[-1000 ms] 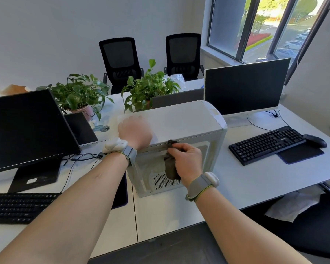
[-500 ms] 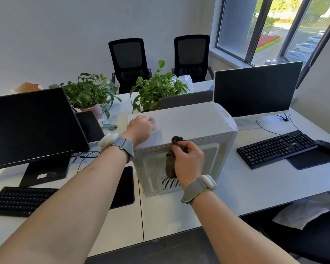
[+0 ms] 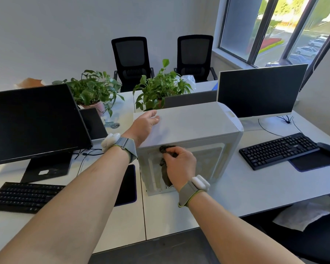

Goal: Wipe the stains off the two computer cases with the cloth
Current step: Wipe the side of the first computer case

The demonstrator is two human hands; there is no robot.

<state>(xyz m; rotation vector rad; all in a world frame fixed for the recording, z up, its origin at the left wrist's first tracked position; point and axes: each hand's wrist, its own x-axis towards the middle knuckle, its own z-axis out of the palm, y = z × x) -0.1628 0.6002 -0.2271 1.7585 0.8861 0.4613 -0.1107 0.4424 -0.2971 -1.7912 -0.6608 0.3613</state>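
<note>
A white computer case (image 3: 194, 122) stands on the desk in front of me, its near side panel smeared with greyish stains. My left hand (image 3: 144, 125) rests flat on the case's top near its left edge. My right hand (image 3: 179, 165) grips a dark grey cloth (image 3: 165, 172) and holds it against the upper left part of the near side panel. Part of the cloth hangs down below my fingers. A second, dark case (image 3: 93, 123) shows partly behind the left monitor.
A black monitor (image 3: 32, 121) and keyboard (image 3: 23, 197) sit at the left. Another monitor (image 3: 259, 90), keyboard (image 3: 278, 149) and mouse (image 3: 329, 149) sit at the right. Two potted plants (image 3: 160, 88) stand behind the case, with two black chairs (image 3: 131, 60) beyond.
My left hand has slid from the near top edge toward the far left of the case's top and flattened. The right hand with the cloth stays at the panel's upper edge.
</note>
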